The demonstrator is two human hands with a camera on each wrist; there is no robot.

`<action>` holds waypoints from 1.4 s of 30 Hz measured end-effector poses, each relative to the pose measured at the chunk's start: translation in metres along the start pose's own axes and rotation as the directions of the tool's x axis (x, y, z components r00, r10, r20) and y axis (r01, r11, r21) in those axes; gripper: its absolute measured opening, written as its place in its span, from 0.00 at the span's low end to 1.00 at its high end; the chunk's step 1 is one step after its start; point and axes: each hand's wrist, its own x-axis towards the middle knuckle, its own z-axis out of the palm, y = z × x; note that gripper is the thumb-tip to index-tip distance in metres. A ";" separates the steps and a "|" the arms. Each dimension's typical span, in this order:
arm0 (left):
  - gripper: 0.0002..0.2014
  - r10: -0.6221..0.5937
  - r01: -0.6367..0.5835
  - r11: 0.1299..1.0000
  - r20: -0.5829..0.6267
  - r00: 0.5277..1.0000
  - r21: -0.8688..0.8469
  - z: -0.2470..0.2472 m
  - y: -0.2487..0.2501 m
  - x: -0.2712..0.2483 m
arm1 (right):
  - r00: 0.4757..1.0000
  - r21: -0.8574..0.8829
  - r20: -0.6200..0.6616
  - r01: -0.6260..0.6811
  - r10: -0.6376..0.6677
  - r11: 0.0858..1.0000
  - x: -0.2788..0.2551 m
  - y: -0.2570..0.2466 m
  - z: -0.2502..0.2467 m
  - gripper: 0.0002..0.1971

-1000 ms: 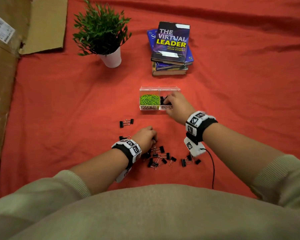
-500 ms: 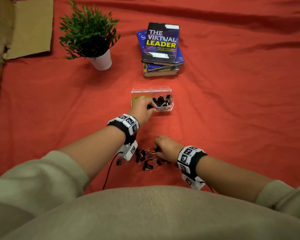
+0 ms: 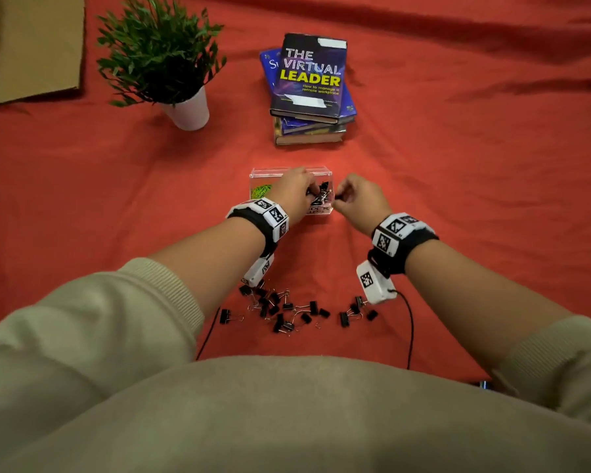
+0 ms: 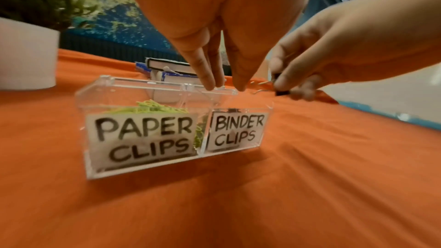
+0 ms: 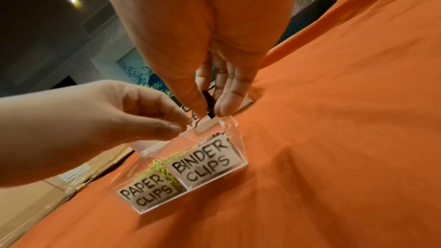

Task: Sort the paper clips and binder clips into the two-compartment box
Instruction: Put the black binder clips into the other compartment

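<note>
**Both hands at the clip box**

Over the binder-clip side of the clear two-compartment box (image 3: 260, 174), the left hand (image 3: 292, 194) hangs with fingers straight and nothing in it. Just beside it, the right hand (image 3: 362, 199) pinches a black binder clip (image 5: 208, 104). Green paper clips (image 4: 152, 107) fill the other compartment. Loose binder clips (image 3: 287, 310) lie scattered on the red cloth (image 3: 458, 199) near the person.

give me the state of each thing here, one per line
two-compartment box: lid open
paper clips: in the left compartment
loose binder clips: still on the cloth
right hand: pinching a black binder clip above the box
left hand: fingers straight, holding nothing
</note>
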 end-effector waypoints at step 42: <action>0.07 -0.265 0.285 0.952 0.163 0.950 -0.111 0.050 -0.064 -0.159 | 0.793 -0.273 0.586 0.388 -0.168 0.880 -0.121 0.012 0.069 0.07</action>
